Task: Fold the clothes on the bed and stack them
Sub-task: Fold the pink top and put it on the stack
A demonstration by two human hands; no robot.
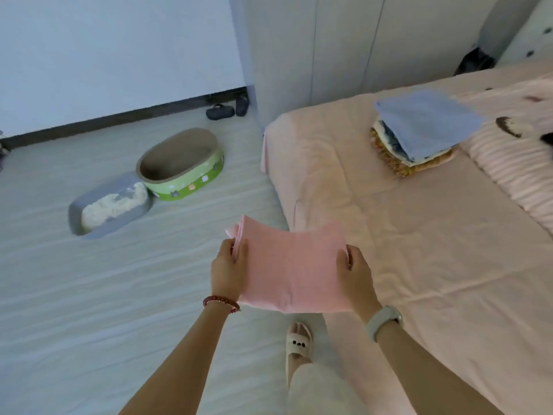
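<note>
both hands (229, 269) (354, 272) grip folded pink cloth (291, 271)

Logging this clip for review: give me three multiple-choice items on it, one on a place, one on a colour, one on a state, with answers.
1. Where is the stack of folded clothes?
A. on the bed
B. on the floor
C. in the grey tray

2. What colour is the stack's top piece?
A. green
B. blue
C. red

3. How is the pink cloth held?
A. left hand only
B. lying flat on the bed
C. both hands

Answers: 1 A, it rests on the bed. 2 B, blue fabric tops it. 3 C, left hand and right hand grip opposite edges.
</note>
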